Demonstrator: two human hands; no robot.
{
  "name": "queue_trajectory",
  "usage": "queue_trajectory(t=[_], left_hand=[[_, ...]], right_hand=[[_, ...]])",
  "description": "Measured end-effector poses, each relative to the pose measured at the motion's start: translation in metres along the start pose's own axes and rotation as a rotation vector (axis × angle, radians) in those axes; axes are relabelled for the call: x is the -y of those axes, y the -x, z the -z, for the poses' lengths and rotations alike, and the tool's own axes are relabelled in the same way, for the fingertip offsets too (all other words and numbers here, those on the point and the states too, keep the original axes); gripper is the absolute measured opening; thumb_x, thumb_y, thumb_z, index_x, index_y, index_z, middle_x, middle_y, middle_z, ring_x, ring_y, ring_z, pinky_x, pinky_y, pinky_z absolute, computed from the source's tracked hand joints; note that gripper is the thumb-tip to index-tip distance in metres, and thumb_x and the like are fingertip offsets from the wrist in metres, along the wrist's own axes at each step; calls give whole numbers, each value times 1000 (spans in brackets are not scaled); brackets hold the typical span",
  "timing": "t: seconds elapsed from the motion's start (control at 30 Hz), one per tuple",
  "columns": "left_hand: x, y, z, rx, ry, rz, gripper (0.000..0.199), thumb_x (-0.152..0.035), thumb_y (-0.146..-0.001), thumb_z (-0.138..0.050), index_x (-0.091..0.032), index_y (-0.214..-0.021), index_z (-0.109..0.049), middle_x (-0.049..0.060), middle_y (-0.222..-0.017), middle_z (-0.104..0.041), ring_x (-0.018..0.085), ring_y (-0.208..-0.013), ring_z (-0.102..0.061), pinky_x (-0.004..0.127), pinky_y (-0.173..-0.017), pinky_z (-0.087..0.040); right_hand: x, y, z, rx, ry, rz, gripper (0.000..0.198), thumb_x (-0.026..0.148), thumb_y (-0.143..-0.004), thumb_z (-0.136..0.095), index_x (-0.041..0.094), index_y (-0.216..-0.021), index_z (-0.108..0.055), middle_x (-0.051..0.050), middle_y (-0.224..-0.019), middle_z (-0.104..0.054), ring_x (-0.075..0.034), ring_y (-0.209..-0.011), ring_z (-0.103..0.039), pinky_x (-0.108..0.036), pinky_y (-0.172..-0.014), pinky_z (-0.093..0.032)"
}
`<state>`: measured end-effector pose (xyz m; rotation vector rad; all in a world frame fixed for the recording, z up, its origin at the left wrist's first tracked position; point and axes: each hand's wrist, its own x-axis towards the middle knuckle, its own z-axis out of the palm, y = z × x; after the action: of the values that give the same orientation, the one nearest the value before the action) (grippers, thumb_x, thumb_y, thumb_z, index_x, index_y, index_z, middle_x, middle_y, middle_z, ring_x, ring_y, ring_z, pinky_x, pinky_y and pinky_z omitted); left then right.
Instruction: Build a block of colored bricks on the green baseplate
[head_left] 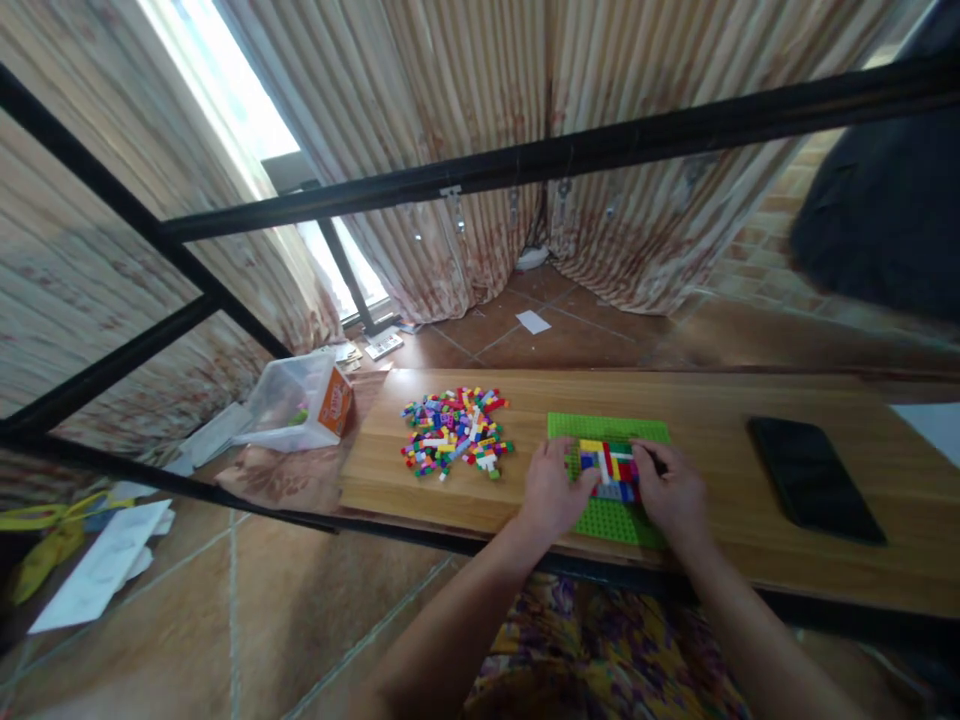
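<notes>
A green studded baseplate lies on the wooden table in front of me. On it sits a low build of colourful toy bricks in yellow, red, white, green and blue. My left hand grips the build's left side, its thumb against the near left corner. From the right, my right hand has its thumb and curled fingers closed on the build's other edge. Parts of the build's edges are hidden by both hands. Left of the baseplate spreads a pile of loose toy bricks in mixed colours.
A black phone lies on the table to the right. At the table's left end stands a clear plastic box with an orange label. A black metal bar crosses beyond the table, with curtains behind.
</notes>
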<state>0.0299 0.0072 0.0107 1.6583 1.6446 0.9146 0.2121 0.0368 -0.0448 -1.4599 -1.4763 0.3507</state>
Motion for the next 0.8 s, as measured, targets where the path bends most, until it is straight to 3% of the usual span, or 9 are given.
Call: queue_trajectory(t=[0.1,0.27,0.37,0.6,0.8], left_hand=[[15,10,30,-73,-82,-12,29,-15,-81,-63,-19,-110,-61,8,-107,-62,20,-94,-61,34,-90,-52],[54,19,86,-249,-237,71,27,-4,-81,-55,-18,-102,-65,8,-104,-63,20,-97,-62,35,-93,-50],[73,23,106,-312,-297,138,23,-6,-84,-54,-18,-99,-67,8,-103,-64,20,-95,-63,34,-91,-51],[85,27,108,-236,-480,31,26,-7,-85,-53,-19,-99,-71,8,-101,-62,22,-99,-61,35,-93,-50],[88,20,105,-224,-536,-10,11,-13,-87,-57,-18,-86,-68,8,-98,-61,22,-97,-58,35,-92,-48]], right_hand=[[-1,0,1,7,21,-11,34,45,-89,-51,19,-91,-72,-10,-94,-73,-24,-88,-67,-39,-84,-51],[-1,1,3,20,54,-20,32,45,-89,-51,21,-91,-72,-10,-93,-73,-25,-87,-67,-40,-81,-52],[-2,1,4,23,64,-24,32,45,-88,-51,21,-92,-72,-9,-92,-73,-25,-86,-67,-40,-80,-52],[-6,0,5,41,102,-27,35,47,-88,-50,20,-92,-72,-11,-94,-73,-26,-87,-67,-41,-81,-52],[-4,0,5,32,82,-48,35,47,-87,-50,20,-92,-72,-10,-93,-73,-26,-87,-67,-41,-82,-52]])
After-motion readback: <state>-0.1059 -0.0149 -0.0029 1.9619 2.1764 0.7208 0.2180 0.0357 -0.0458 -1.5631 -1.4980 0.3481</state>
